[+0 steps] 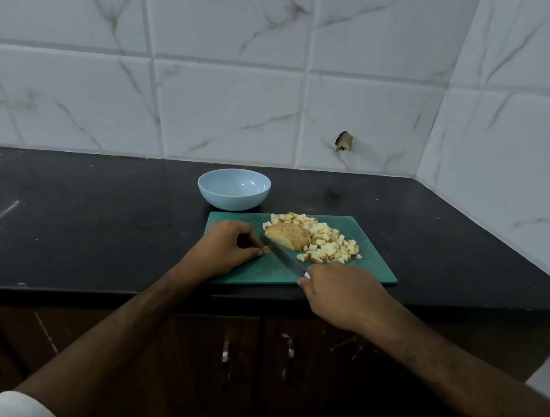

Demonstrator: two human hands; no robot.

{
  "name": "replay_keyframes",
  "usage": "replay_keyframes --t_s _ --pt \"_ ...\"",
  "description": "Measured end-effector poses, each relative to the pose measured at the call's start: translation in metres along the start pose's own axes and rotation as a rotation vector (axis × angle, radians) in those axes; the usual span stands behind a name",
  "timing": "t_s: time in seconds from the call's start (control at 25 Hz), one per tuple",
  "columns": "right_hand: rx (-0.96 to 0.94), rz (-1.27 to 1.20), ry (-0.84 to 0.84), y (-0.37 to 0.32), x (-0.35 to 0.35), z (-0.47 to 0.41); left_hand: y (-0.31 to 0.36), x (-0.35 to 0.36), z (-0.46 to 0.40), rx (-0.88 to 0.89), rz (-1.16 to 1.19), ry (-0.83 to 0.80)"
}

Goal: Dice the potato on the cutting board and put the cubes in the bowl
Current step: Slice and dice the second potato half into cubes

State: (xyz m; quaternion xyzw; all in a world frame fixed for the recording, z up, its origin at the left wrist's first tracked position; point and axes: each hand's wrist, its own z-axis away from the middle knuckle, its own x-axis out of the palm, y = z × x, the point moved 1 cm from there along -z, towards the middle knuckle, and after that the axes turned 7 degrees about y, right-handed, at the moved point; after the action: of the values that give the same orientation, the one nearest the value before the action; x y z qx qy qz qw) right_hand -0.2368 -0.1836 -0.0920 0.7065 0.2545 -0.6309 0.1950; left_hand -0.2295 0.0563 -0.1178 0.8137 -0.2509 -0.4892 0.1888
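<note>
The left hand (226, 249) lies low on the near-left part of the green cutting board (375, 268), fingers curled inward, thumb and fingertips pinching a small potato piece (266, 250) against the board. Its bare forearm runs back toward the near-left, ending in a white sleeve (16, 405) at the bottom edge of the view.

The right hand (343, 292) sits over the board's near edge, knuckles up, fingers wrapped round the handle of a knife (284, 258); the handle itself is almost wholly hidden under the hand, only a pale bit showing at the thumb side. The blade slants away to the far-left, its tip area meeting the small piece the left hand pinches, though whether the edge is already in the piece is hard to tell.

Behind the blade, around the middle of the board, a potato half (287, 236) rests with its skin side up. A heap of potato cubes (327, 243) spreads from the far edge toward the right side of the board, touching the half. The pale blue bowl (233, 189) stands on the bench just beyond the board's far-left corner, apart from it, with no cubes inside.

The bench (81, 216) is a black stone counter with faint scuffs, the board lying close to its front edge. Marbled white tiles (226, 103) cover the back wall and the right-hand wall, meeting in a corner; one back tile has a dark chipped hole (344, 141). Below the counter are dark wooden cabinet doors (212, 353) with metal handles.
</note>
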Motion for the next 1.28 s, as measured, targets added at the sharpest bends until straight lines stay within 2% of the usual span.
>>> replay_keyframes --t_s 0.2,0.4,0.6,0.8,1.04,1.28 --pt "-0.004 0.025 -0.006 -0.003 0.003 -0.002 0.002 0.000 0.001 -0.002 -0.013 -0.003" --pt "0.018 0.043 0.122 0.002 -0.009 -0.002 -0.005 -0.001 0.007 -0.035 -0.047 0.061" --pt "-0.019 0.034 0.026 -0.007 -0.002 0.008 -0.005 -0.002 0.007 0.016 -0.040 0.010" --pt "-0.024 0.055 0.034 -0.018 0.003 0.000 -0.004 -0.002 0.006 0.014 -0.044 0.002" --pt "-0.002 0.072 0.091 -0.016 -0.013 -0.001 -0.012 0.000 0.010 -0.047 -0.064 0.070" --pt "-0.025 0.073 0.042 -0.024 -0.002 0.009 -0.014 0.001 0.006 -0.060 -0.065 0.033"
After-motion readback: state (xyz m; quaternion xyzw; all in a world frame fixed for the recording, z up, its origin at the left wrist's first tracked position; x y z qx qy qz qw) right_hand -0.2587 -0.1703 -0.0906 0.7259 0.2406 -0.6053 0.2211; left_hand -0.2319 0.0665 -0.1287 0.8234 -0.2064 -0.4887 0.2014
